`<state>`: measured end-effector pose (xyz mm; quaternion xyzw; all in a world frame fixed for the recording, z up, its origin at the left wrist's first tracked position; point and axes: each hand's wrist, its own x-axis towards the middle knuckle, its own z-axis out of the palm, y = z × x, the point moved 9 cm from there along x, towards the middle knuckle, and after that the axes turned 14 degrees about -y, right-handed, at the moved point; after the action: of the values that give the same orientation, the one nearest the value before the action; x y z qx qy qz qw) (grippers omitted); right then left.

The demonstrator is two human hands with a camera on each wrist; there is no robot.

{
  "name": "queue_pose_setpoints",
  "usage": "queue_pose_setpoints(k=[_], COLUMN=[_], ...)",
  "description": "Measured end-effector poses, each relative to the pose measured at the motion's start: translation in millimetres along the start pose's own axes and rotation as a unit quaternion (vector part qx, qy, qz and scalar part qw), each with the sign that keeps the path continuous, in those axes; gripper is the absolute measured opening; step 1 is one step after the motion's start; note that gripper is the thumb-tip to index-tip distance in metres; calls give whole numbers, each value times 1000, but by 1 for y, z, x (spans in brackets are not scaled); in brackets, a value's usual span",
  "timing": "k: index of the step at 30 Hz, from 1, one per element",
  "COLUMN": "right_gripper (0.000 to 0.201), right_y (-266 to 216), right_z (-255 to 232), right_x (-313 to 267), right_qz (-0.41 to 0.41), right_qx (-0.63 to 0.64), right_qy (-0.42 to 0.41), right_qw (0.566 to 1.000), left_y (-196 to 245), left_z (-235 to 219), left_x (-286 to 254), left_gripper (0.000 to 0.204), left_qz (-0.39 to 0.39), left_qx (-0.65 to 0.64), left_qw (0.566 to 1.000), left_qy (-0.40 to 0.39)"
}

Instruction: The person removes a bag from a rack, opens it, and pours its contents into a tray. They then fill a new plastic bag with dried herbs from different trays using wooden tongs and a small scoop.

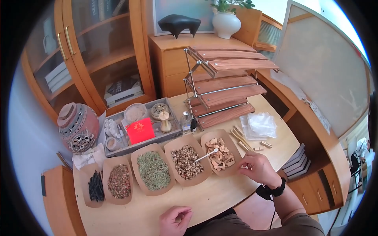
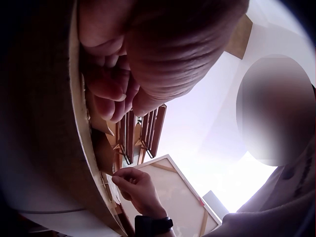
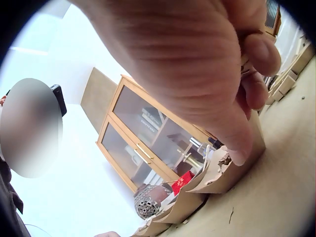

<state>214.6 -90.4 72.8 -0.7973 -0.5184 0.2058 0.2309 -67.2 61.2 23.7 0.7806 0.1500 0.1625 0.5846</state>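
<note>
My right hand (image 1: 258,168) is at the right rim of the rightmost brown paper tray (image 1: 235,143), which holds tan wood chips (image 1: 220,162). Its thumb and index finger pinch at that rim, and in the right wrist view the thumb (image 3: 239,154) overlaps the tray wall. A small white spoon (image 1: 206,155) lies across from these chips to the neighbouring tray of brown pieces (image 1: 187,161). At the table's front edge my left hand (image 1: 176,221) rests with fingers loosely curled, holding nothing.
Further left stand trays of green dried herb (image 1: 153,171), reddish flakes (image 1: 119,181) and black strips (image 1: 95,187). Behind them is a grey tray (image 1: 157,145) with a red packet (image 1: 140,130). A folding wooden rack (image 1: 228,86), clear bags (image 1: 258,126) and brass-coloured tubes (image 1: 241,139) are at the right.
</note>
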Motion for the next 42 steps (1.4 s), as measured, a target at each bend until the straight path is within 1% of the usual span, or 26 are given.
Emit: queue_pose_setpoints(k=[3,5,9,11,12,13,14,15,16,17,18,19,20,22,23,24,26,27,29,31,33,34,36,38,40,42], right_gripper=[20,19,19,19,19,19,20,20,20,20,20,23,26,25,23,21,21,22,22,22,26,26,29,31,34,31], right_y=[-2,-2,0,-2,-4,-5,-11,-22,-28,-30,-35,-49,-64,-76,-82,-88,-92,-92,-88,-84,-70,-73,-67,-66,-60,-52], right_z=[-6,-9,-7,-8,-6,-8,-8,-5,-6,-5,-1,3,7,18,23,27,32,35,38,39,32,29,20,21,23,35], right_x=[6,9,15,15,15,12,11,11,8,7,9,11,12,22,27,32,39,42,45,44,43,41,38,35,33,38], right_qz=[-1,-4,-23,-30,-43,-47,-51,-63,-49,-32,-40,-83,-127,-135,-143,-150,-165,-171,-176,-176,-121,-122,-54,-56,-54,-52], right_qx=[-12,-60,-61,-42,-36,-56,-75,-67,-40,-14,-7,-27,-47,-28,-49,-71,-74,-83,-80,-81,8,7,3,1,0,-3], right_qy=[21,41,39,46,38,52,67,60,60,59,52,57,64,47,41,36,23,11,13,18,36,36,54,53,54,16], right_qw=[1000,997,997,998,998,996,994,994,996,998,998,995,989,989,988,985,983,982,981,981,992,992,997,997,997,999], left_y=[-1,-2,2,5,7,3,5,9,12,27,41,35,37,48,42,39,30,28,21,21,23,28,34,33,34,32], left_z=[0,0,-3,-6,-10,-16,-23,-29,-39,-55,-65,-71,-78,-98,-103,-107,-105,-105,-101,-101,-101,-99,-96,-90,-88,-84], left_x=[0,-1,-2,-3,-6,-10,-14,-20,-21,-22,-28,-32,-32,-32,-32,-34,-31,-33,-30,-29,-24,-20,-14,-5,0,5], left_gripper=[11,11,11,12,13,13,14,16,16,19,21,22,22,28,36,36,37,37,35,34,34,35,36,38,38,38], left_qz=[-5,-7,5,6,11,3,18,32,23,40,59,15,9,-28,-61,-64,-73,-78,-91,-90,-85,-75,-65,-64,-62,-57], left_qx=[-1,-5,-6,5,16,24,81,137,145,219,292,340,348,438,427,434,469,472,462,450,436,438,440,430,428,425], left_qw=[1000,1000,1000,999,998,998,993,984,983,962,935,912,908,859,865,859,851,848,860,864,871,872,874,886,889,893], left_qy=[0,4,20,39,52,65,87,105,114,156,194,228,233,264,257,263,223,229,196,206,212,204,197,161,152,140])
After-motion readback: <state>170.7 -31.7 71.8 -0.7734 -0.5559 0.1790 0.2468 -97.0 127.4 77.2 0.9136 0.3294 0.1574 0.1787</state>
